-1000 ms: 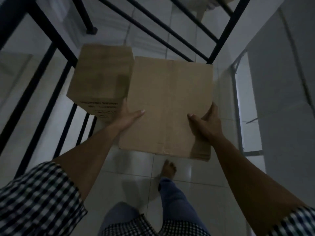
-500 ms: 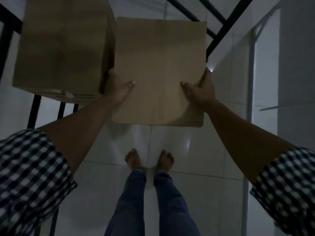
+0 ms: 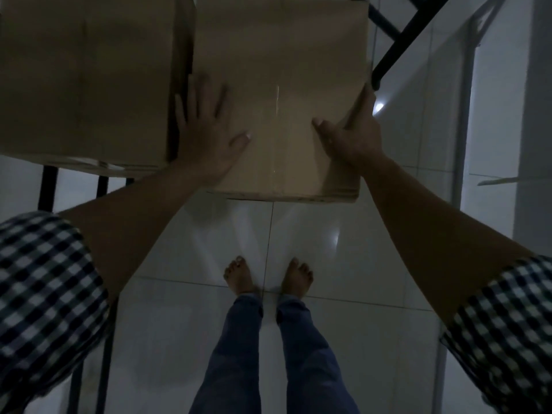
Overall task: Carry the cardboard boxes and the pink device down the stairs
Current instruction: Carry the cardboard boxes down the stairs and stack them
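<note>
A closed cardboard box [image 3: 89, 79] fills the upper left, above the black railing. Beside it, in the middle, is a stack of flattened cardboard boxes [image 3: 280, 55], held level over the floor. My left hand [image 3: 206, 135] lies flat on top of the stack's left side with fingers spread, its edge against the closed box. My right hand [image 3: 352, 135] grips the stack's right edge, thumb on top and fingers underneath. What carries the closed box is hidden. No pink device is in view.
Black railing bars [image 3: 47, 186] run down the left side, and a slanted black rail [image 3: 397, 43] crosses the upper right. My bare feet [image 3: 242, 276] stand side by side on glossy white tiles [image 3: 328, 339]. A pale wall [image 3: 507, 115] closes the right.
My left hand has come out from under the cardboard's edge and now rests spread on top. Both boxes sit higher and closer in view. My feet came together and stand still.
</note>
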Available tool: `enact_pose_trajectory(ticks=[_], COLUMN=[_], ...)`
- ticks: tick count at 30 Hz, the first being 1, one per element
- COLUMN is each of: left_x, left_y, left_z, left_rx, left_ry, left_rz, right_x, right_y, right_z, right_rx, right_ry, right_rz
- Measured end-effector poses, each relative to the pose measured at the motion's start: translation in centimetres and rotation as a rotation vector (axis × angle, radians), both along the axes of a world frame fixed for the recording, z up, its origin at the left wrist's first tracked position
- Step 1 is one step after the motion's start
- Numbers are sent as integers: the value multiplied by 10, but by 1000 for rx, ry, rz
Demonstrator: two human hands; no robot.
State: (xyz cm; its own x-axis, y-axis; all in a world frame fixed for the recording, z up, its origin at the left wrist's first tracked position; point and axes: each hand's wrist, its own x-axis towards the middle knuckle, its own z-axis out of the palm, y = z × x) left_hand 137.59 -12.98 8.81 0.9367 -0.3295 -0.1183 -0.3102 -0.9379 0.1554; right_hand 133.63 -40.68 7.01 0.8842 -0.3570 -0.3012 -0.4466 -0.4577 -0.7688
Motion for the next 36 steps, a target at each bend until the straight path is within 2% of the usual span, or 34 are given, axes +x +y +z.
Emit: enact_pose_trajectory(ticks=[5,10,15,26,36], left_x=[-31,-40,-39,-36,10], left_y=[17,27,28,28,37], left_z=[0,2,1,-4,0], left_rx=[59,155,232,244,351], left_ry=[169,218,205,156,133], left_rz=[-223,-318,-329,-309,-295], right_x=[-42,-74,-76,-69,-24], right_y=[11,27,36,38,54], right_z=[9,9,5,5,7], right_rx=[-248,-295,-307,-347,-354], right_ry=[63,107,126,153,165], right_rz=[96,221,231,278,283])
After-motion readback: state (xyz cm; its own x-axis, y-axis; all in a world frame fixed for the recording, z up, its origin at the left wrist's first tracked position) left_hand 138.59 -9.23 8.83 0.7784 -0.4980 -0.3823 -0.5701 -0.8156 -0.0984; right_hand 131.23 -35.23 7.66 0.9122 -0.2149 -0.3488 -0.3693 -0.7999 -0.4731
